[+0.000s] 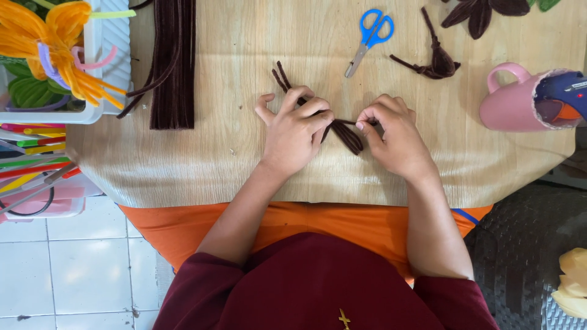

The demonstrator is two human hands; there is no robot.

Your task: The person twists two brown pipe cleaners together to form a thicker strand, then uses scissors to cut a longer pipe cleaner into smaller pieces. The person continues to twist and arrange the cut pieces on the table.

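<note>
Blue scissors (370,38) laid on tabletop (244,36); pink mug (520,101) tipped at right, glue gun (565,91) inside; white tray (98,73) at left; brown stems (173,67) beside it.

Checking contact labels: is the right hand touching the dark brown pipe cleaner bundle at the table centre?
Touching. The head view shows the right hand pinching the bundle's thin end between thumb and forefinger, no gap visible; the left hand grips it too.

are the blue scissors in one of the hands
No, the blue scissors lie on the wooden table beyond both hands, while the left hand and right hand pinch the dark brown pipe cleaners.
</note>
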